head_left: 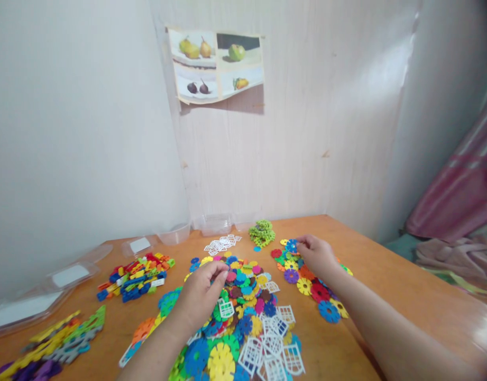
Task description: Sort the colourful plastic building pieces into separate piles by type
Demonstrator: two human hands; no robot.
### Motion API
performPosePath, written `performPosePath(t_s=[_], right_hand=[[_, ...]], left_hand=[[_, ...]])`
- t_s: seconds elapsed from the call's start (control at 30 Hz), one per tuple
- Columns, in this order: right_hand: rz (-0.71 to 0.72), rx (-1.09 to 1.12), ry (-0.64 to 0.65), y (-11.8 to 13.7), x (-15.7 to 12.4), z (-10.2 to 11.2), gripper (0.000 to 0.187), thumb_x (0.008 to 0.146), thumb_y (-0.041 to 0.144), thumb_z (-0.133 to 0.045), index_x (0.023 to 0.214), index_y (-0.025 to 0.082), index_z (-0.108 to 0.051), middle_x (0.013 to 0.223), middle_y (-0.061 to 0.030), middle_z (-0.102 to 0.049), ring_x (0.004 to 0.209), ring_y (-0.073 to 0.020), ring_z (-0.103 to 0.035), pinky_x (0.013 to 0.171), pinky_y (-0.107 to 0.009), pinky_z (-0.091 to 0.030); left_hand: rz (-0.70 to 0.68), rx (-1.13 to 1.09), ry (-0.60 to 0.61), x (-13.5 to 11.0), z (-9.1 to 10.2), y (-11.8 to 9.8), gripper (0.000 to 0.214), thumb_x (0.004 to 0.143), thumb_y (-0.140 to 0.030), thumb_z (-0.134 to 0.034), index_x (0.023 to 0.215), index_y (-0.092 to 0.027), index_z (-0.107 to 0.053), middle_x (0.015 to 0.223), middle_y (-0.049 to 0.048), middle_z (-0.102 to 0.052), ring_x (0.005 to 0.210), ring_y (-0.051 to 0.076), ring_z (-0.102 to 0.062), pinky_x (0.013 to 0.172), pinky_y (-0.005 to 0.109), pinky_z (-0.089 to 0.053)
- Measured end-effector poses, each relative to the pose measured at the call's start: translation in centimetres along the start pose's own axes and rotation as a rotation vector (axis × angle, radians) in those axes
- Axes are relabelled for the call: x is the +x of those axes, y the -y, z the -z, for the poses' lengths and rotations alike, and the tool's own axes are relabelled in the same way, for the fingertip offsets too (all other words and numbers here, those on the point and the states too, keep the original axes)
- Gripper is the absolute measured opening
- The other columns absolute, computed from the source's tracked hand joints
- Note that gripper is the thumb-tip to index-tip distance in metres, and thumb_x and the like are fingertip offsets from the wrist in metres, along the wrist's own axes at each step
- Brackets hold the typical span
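My left hand (203, 292) is over the large mixed pile of notched plastic discs (221, 361). Its thumb and fingers are pressed together beside a pink disc (231, 276); whether they hold anything is too hidden to tell. My right hand (316, 254) pinches a blue snowflake disc (291, 245) at the far end of a smaller group of discs. Below that hand lie a purple disc (291, 276), a yellow disc (304, 286) and a red disc (319, 292). White lattice window pieces (273, 344) rest on the near right of the large pile.
Green linked pieces (262, 233) are heaped at the back, near white lattice pieces (222, 243). Colourful small blocks (136, 275) and long notched strips (56, 338) lie to the left. Clear plastic containers (215, 224) and lids (71, 275) line the table's back and left.
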State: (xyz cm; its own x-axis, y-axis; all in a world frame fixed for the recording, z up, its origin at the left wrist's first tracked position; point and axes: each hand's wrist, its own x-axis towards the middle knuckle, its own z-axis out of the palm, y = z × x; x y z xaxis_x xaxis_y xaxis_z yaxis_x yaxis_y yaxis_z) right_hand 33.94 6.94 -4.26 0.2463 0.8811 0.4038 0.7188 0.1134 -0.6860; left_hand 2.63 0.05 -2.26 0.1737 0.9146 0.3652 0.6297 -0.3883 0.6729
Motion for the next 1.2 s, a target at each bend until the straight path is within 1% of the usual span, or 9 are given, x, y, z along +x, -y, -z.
performPosePath(t_s=[0.13, 0.27, 0.37, 0.5, 0.67, 0.77, 0.87, 1.07, 1.2], right_hand=[[-0.093, -0.134, -0.054, -3.1, 2.0, 1.2, 0.027, 0.079, 0.026, -0.051, 0.093, 0.018, -0.073, 0.08, -0.0061, -0.072, 0.075, -0.0193, -0.064, 0.061, -0.025, -0.042], [-0.112, -0.17, -0.045, -3.9, 2.3, 1.4, 0.029, 0.078, 0.024, -0.053, 0.097, 0.016, -0.073, 0.083, -0.0084, -0.073, 0.077, -0.0211, -0.065, 0.062, -0.027, -0.043], [-0.123, -0.175, -0.034, -4.1, 2.3, 1.3, 0.032, 0.077, 0.023, -0.056, 0.103, 0.014, -0.071, 0.087, -0.0104, -0.073, 0.078, -0.0222, -0.066, 0.064, -0.028, -0.044], [-0.138, -0.2, -0.027, -4.5, 2.4, 1.1, 0.034, 0.075, 0.022, -0.059, 0.105, 0.013, -0.071, 0.088, -0.0114, -0.073, 0.079, -0.0233, -0.067, 0.064, -0.029, -0.044], [-0.143, -0.234, -0.003, -4.7, 2.4, 1.2, 0.036, 0.077, 0.026, -0.058, 0.109, 0.014, -0.069, 0.087, -0.0104, -0.073, 0.079, -0.0225, -0.066, 0.063, -0.028, -0.043], [-0.111, -0.227, 0.014, -3.9, 2.2, 1.2, 0.037, 0.081, 0.03, -0.053, 0.111, 0.015, -0.068, 0.088, -0.0094, -0.073, 0.082, -0.023, -0.066, 0.065, -0.028, -0.042], [-0.056, -0.205, 0.033, -2.3, 1.3, 1.0, 0.036, 0.084, 0.034, -0.05, 0.111, 0.017, -0.067, 0.087, -0.0072, -0.072, 0.081, -0.0214, -0.065, 0.063, -0.027, -0.04], [0.155, -0.151, 0.113, 1.9, -1.7, 0.0, 0.029, 0.089, 0.037, -0.045, 0.097, 0.022, -0.069, 0.082, -0.0038, -0.071, 0.075, -0.0182, -0.063, 0.062, -0.025, -0.037], [0.257, -0.103, 0.159, 3.4, -3.0, -0.4, 0.026, 0.09, 0.035, -0.046, 0.087, 0.023, -0.069, 0.079, -0.003, -0.07, 0.075, -0.0177, -0.061, 0.062, -0.025, -0.035]], left_hand=[[-0.047, 0.057, 0.006, 0.1, -0.2, 0.7, 0.027, 0.09, -0.039, -0.049, 0.098, -0.022, -0.068, 0.099, 0.0058, -0.07, 0.096, 0.022, -0.063, 0.085, 0.031, -0.046], [-0.053, 0.082, -0.002, 0.2, 0.0, 1.1, 0.027, 0.09, -0.037, -0.047, 0.099, -0.023, -0.069, 0.102, 0.0057, -0.071, 0.098, 0.022, -0.063, 0.087, 0.032, -0.046], [0.014, 0.098, -0.075, 0.5, 1.1, 1.7, 0.029, 0.088, -0.038, -0.048, 0.1, -0.023, -0.069, 0.105, 0.0052, -0.071, 0.101, 0.023, -0.063, 0.088, 0.032, -0.046], [0.152, 0.112, -0.153, 1.0, 2.7, 3.1, 0.03, 0.085, -0.038, -0.049, 0.101, -0.021, -0.068, 0.103, 0.0054, -0.072, 0.097, 0.023, -0.065, 0.086, 0.032, -0.047], [0.204, 0.179, -0.151, 1.2, 3.1, 4.8, 0.027, 0.084, -0.035, -0.048, 0.094, -0.02, -0.068, 0.096, 0.0054, -0.073, 0.089, 0.022, -0.065, 0.078, 0.03, -0.046], [0.194, 0.209, -0.079, 1.0, 2.6, 5.0, 0.025, 0.083, -0.037, -0.05, 0.09, -0.02, -0.067, 0.088, 0.0042, -0.072, 0.083, 0.02, -0.065, 0.072, 0.027, -0.043], [0.185, 0.288, -0.021, 0.8, 2.0, 4.6, 0.025, 0.08, -0.042, -0.056, 0.088, -0.022, -0.068, 0.09, 0.0038, -0.072, 0.084, 0.021, -0.064, 0.07, 0.027, -0.04], [0.205, 0.491, -0.022, 0.7, 1.2, 3.4, 0.028, 0.074, -0.049, -0.063, 0.087, -0.025, -0.07, 0.094, 0.0061, -0.073, 0.086, 0.026, -0.063, 0.072, 0.031, -0.036], [0.198, 0.556, -0.024, 0.7, 1.0, 3.5, 0.023, 0.076, -0.043, -0.063, 0.089, -0.025, -0.07, 0.097, 0.0052, -0.072, 0.092, 0.026, -0.062, 0.073, 0.031, -0.035]])
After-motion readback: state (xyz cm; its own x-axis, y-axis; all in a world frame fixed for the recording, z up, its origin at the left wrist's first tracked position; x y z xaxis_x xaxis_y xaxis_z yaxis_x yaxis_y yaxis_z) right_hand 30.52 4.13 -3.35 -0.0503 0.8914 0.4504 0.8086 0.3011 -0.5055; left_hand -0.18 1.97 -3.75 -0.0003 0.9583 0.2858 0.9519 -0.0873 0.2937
